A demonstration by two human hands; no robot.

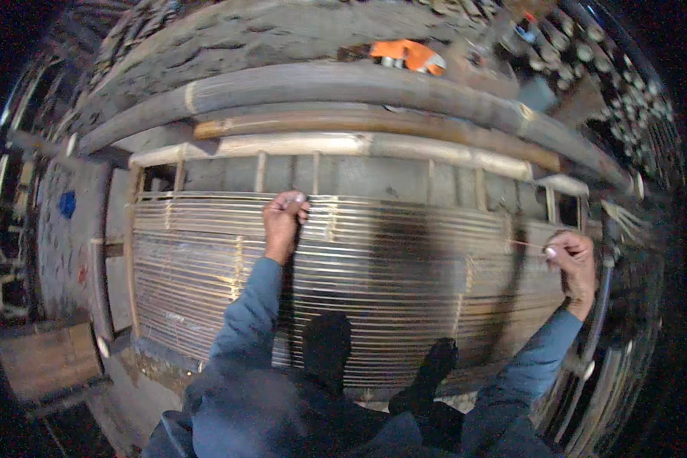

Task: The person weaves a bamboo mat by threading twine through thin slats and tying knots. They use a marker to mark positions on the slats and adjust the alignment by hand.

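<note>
A wide panel of thin bamboo slats lies below me, its slats running left to right and bound by pale vertical lashings. My left hand is closed in a pinch at the panel's far slats, left of the middle. Whatever lies between those fingers is too small to make out. Off at the right end, my right hand pinches a thin reddish strip that stretches leftward over the slats. Where the strip's far end goes is unclear.
A pale bamboo rail with short uprights borders the far side. Thicker bamboo poles lie beyond it. An orange cloth-like item rests on the ground behind. Cut bamboo ends are piled far right; a brown box stands left.
</note>
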